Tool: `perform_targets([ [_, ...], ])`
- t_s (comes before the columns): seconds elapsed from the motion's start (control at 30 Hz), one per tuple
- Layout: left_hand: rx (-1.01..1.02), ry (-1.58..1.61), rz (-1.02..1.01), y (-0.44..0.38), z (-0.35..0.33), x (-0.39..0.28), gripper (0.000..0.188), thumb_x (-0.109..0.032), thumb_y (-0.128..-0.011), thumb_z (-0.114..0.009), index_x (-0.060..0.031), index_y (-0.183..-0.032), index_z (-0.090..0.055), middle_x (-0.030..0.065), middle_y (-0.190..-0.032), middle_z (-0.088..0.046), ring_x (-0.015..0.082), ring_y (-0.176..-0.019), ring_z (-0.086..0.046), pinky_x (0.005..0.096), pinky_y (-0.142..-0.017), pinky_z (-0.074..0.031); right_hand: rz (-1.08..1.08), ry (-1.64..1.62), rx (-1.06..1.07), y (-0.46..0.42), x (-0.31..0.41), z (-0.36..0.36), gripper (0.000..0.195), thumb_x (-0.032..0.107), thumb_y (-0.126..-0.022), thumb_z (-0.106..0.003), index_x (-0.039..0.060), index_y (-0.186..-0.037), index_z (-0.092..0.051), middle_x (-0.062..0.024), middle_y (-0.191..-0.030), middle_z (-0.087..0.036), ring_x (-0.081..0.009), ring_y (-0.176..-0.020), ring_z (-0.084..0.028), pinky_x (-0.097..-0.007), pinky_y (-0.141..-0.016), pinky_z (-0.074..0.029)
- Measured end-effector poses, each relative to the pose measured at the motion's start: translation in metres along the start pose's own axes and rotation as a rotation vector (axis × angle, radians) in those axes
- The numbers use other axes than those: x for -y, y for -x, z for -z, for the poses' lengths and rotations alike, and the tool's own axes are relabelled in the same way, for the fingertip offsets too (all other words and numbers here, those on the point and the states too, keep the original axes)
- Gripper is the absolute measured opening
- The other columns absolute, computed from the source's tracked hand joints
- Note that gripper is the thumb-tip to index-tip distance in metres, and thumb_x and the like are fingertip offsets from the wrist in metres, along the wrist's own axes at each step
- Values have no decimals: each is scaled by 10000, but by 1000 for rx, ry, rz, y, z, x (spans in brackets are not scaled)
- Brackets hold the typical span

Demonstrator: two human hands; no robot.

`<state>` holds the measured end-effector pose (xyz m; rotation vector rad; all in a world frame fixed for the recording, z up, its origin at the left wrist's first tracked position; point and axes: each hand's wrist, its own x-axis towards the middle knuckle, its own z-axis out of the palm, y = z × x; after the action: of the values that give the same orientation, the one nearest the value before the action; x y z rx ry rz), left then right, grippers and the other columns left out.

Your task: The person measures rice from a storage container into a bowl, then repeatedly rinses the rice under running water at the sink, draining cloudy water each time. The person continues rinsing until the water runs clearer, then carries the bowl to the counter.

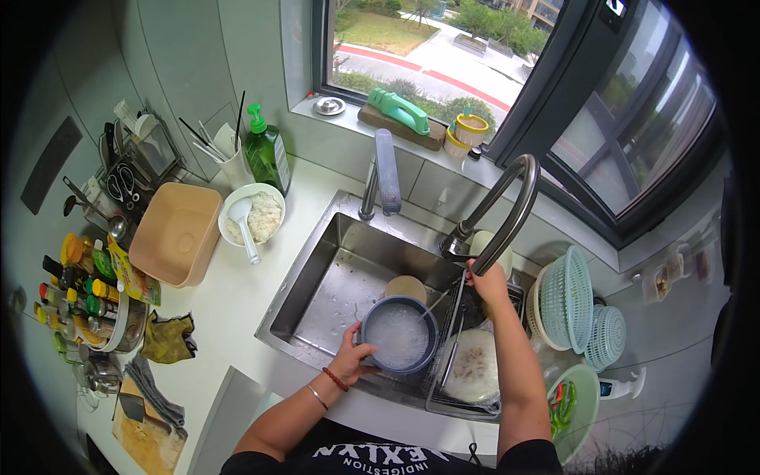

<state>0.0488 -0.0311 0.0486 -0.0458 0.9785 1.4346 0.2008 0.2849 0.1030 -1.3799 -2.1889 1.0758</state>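
Observation:
My left hand [354, 359] grips the rim and side of a round grey-blue pot [367, 323] in the stainless steel sink [326, 291]. Bubbly, cloudy water [398, 335] fills much of the pot. With my right hand [490, 284] I hold the lower end of the curved metal faucet [528, 178]. A thin stream of water runs from it into the pot. Just behind the pot sits a round beige object [407, 288], partly hidden. To the right, a wire rack [445, 350] in the sink is next to a round, pale, plastic-covered item [472, 365].
Left on the counter are a bowl of rice [264, 217], a green soap bottle [267, 154], a tan basin [178, 231] and seasoning bottles [95, 303]. Colanders [573, 297] and a green basin with peppers [585, 409] stand right. A knife sharpener [398, 110] lies on the windowsill.

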Motion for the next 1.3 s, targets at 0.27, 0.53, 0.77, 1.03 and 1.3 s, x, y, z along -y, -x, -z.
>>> perform_targets([
  [0.27, 19, 41, -14, 5, 25, -9, 783, -120, -756, -574, -250, -1404, -153, 158, -1356, -252, 383, -1217, -319, 643, -810, -445, 379, -113, 550, 130, 16, -53, 710, 327, -646, -809, 159, -1250, -475, -209, -1409, -292, -345, -1264, -381, -410, -970, -403],
  [0.53, 95, 28, 71, 2, 29, -15, 616, -210, -787, -563, -213, -1333, -278, 99, -1283, -375, 334, -1176, -422, 622, -864, -441, 649, 149, 490, 138, 33, -51, 405, 252, -514, -843, 104, -747, -546, -263, -1404, -304, -397, -1181, -466, -371, -918, -442],
  [0.77, -40, -304, -2, -24, 38, -40, 243, -113, -880, -509, -48, -1105, -574, 23, -997, -597, 123, -946, -564, 337, -778, -503, 633, 356, 400, 146, 60, -47, 415, 296, -499, -849, 118, -733, -555, -230, -1376, -376, -346, -1075, -559, -380, -831, -492],
  [1.03, -78, -517, -31, -56, 59, -33, 231, -82, -853, -529, -8, -1058, -607, 45, -899, -629, 141, -763, -624, 278, -674, -535, 616, 484, 414, 149, 77, -48, 433, 375, -525, -830, 110, -739, -563, -198, -1376, -394, -329, -1068, -568, -372, -800, -508],
  [1.3, -89, -502, -24, -46, 52, -38, 171, -91, -852, -531, -37, -976, -635, 23, -853, -628, 124, -727, -620, 278, -653, -540, 642, 518, 431, 147, 88, -48, 435, 381, -524, -829, 102, -747, -580, -205, -1361, -410, -329, -1049, -576, -371, -799, -511],
])
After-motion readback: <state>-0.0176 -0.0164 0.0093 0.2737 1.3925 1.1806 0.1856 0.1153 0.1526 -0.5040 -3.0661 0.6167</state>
